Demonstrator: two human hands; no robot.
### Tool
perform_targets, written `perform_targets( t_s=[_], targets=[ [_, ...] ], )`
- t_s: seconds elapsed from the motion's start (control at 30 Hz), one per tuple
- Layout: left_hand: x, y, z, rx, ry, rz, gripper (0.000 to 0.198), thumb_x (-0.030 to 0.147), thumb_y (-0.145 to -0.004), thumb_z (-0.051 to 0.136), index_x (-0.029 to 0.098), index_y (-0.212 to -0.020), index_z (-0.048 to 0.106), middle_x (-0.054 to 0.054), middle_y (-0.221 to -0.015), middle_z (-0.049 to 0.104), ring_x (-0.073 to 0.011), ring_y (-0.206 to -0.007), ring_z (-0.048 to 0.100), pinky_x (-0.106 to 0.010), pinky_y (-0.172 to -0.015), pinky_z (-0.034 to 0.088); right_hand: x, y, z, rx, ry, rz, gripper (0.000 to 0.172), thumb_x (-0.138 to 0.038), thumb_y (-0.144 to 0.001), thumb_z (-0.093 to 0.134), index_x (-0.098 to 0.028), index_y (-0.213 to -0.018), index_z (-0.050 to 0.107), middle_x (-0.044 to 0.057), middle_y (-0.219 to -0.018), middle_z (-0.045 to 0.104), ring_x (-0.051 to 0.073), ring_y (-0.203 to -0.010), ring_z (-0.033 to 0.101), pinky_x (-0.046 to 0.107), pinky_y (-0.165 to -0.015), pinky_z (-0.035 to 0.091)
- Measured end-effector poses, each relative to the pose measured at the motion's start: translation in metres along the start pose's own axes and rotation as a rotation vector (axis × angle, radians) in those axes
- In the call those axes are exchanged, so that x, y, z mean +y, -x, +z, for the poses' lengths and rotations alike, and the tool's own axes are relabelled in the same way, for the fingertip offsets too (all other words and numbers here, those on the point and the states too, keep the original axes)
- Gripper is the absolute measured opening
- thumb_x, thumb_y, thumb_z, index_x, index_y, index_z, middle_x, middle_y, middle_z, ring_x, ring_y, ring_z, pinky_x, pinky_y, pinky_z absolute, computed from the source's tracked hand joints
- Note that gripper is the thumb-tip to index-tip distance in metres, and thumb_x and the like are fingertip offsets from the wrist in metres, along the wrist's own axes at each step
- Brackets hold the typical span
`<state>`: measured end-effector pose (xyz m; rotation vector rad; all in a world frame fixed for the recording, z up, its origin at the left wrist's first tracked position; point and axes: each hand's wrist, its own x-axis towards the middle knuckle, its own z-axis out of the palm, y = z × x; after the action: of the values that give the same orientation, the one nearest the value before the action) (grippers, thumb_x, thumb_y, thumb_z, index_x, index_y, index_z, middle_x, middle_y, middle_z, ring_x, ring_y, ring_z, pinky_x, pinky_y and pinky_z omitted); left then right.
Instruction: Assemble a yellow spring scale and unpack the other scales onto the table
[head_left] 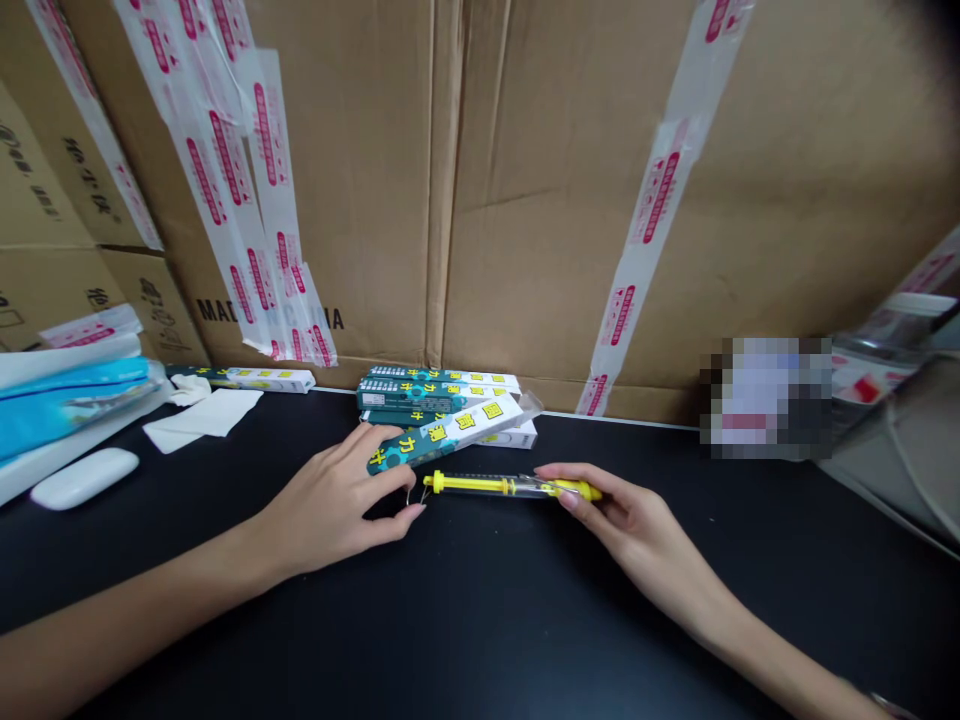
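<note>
**A:** What looks likeliest to go wrong here?

**B:** The thin wire loop [412,495] at the left end of the clear-barrelled tool [495,486]. The left hand [330,500] has its fingertips just beside it, so a careless brush could bend the wire or snag a finger.

**A:** And that teal printed carton [446,435]?

**B:** It lies tilted across the stack of cartons [439,390], with the left hand's curled fingers over its near end. I can't tell whether they're gripping it. If they lift away, the carton could slide down onto the tool.

**A:** What about the right hand [637,530]?

**B:** It's closed in a pinch around the tool's yellow right end. Held by one end only, the tool could tip or drop if that pinch loosens.

**A:** Where's the tool, and how does it look?

**B:** It's level, just in front of the cartons, near the far edge of the black worktop [525,620], around the middle. It has a slim clear barrel with bright yellow ends, and it looks undamaged.
</note>
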<state>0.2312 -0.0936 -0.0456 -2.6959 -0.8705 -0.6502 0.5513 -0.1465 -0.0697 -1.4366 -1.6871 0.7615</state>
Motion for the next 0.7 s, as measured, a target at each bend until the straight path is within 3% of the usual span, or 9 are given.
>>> perform_targets(
  t_s=[0.13,0.3,0.57,0.7],
  targets=[
    [-0.0019,0.0022,-0.0003,-0.01,0.018,0.062,0.023,0.04,-0.098,0.057,0.021,-0.094,0.07,-0.015,-0.125,0.053,-0.032,-0.114,0.057,-0.046,-0.083,0.057,-0.0033,0.0021,0.0015,0.061,0.039,-0.092,0.029,-0.046,-0.095,0.058,-0.029,-0.114,0.072,0.003,-0.117,0.074,0.026,-0.107,0.067,0.034,-0.085,0.05],
    [-0.0024,0.0048,-0.0027,0.026,0.015,0.13,0.02,0.033,-0.099,0.056,0.022,-0.093,0.072,-0.012,-0.123,0.056,-0.0269,-0.109,0.06,-0.037,-0.082,0.057,-0.0052,0.0045,0.0014,0.153,0.055,-0.161,0.027,-0.043,-0.094,0.059,-0.028,-0.112,0.073,0.004,-0.115,0.075,0.026,-0.105,0.067,0.033,-0.079,0.051],
    [-0.0033,0.0041,0.0034,0.075,-0.067,-0.112,0.02,0.041,-0.095,0.061,0.025,-0.098,0.073,-0.014,-0.126,0.054,-0.0323,-0.11,0.06,-0.044,-0.075,0.06,-0.0061,0.0024,-0.0025,0.122,-0.018,0.015,0.043,-0.056,-0.091,0.056,-0.024,-0.115,0.072,0.008,-0.111,0.074,0.028,-0.094,0.065,0.036,-0.075,0.052],
    [-0.0024,0.0025,0.0026,0.072,-0.026,-0.148,0.029,0.051,-0.092,0.062,0.029,-0.106,0.074,-0.014,-0.127,0.052,-0.0342,-0.115,0.057,-0.047,-0.078,0.06,-0.0016,-0.0006,-0.0023,0.083,-0.063,0.04,0.045,-0.057,-0.088,0.059,-0.023,-0.115,0.072,0.008,-0.111,0.073,0.028,-0.094,0.063,0.038,-0.081,0.05]
  ],
)
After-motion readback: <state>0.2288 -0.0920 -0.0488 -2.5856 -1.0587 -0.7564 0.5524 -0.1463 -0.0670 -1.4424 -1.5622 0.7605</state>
